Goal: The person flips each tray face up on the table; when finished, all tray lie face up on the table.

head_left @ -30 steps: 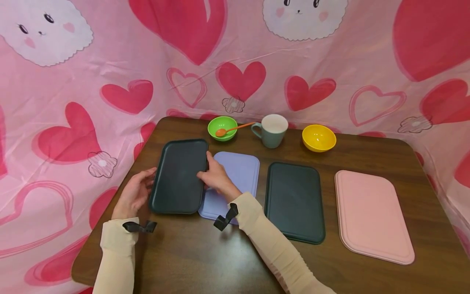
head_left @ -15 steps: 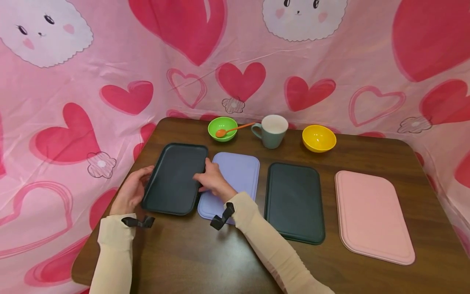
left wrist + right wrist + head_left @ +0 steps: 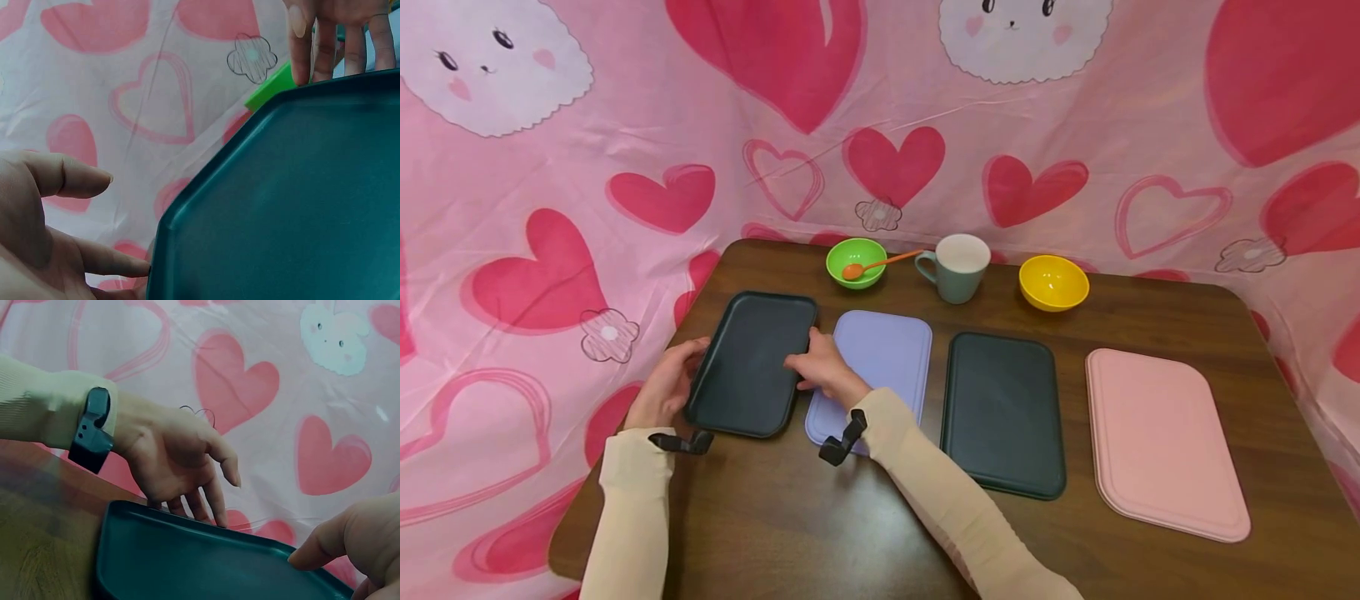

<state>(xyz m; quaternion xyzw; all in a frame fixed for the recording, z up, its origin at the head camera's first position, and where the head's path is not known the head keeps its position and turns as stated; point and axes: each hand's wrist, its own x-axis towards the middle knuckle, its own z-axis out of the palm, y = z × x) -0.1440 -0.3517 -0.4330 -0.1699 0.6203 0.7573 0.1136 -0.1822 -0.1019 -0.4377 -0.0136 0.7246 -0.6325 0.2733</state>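
A dark green tray (image 3: pixel 751 362) with a low raised rim lies at the left of the table, slightly slanted. My left hand (image 3: pixel 662 385) is at its left edge, fingertips against the outer side of the rim. In the left wrist view that hand's thumb (image 3: pixel 81 178) stands apart from the tray. My right hand (image 3: pixel 829 367) pinches the right rim, thumb over the inside and fingers on the outer side. Under the right hand and wrist, a lavender tray (image 3: pixel 883 354) is partly covered.
Right of the lavender tray lie a second dark green tray (image 3: pixel 1003 417) and a pink tray (image 3: pixel 1165 442). Along the back stand a green bowl (image 3: pixel 857 250) with an orange spoon (image 3: pixel 880 264), a grey-blue mug (image 3: pixel 958 279) and a yellow bowl (image 3: pixel 1054 283). Patterned pink cloth (image 3: pixel 910 83) hangs behind.
The held green tray has come down and shifted left, off the lavender tray. Both hands have moved slightly left with it. The other trays and dishes stay where they were.
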